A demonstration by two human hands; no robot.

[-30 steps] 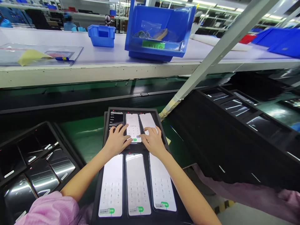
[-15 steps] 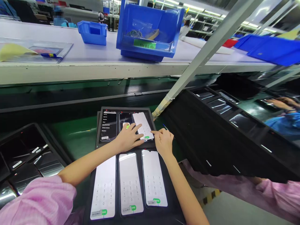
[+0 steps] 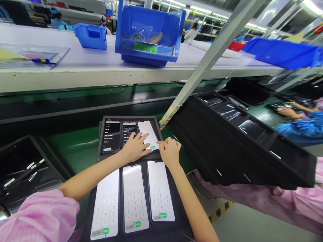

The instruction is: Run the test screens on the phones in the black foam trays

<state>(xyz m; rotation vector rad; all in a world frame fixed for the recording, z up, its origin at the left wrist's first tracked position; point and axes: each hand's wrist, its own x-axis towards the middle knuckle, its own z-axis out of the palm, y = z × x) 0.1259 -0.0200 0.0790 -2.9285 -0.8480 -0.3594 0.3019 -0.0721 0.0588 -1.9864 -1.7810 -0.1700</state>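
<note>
- A slim, white-screened phone (image 3: pixel 146 127) is set in a black rectangular tray (image 3: pixel 180 218), centre of frame.
- It is partly covered by the wide-spread left hand (image 3: pixel 134 148).
- The right hand (image 3: pixel 170 153) is curled narrow at its edge.

Both bare forearms reach up from the bottom of the frame. The left hand (image 3: pixel 135 147) is palm down near the centre, its fingers spread. The right hand (image 3: pixel 169 150), just beside it, has its index finger pointing left and the other fingers curled in.
</note>
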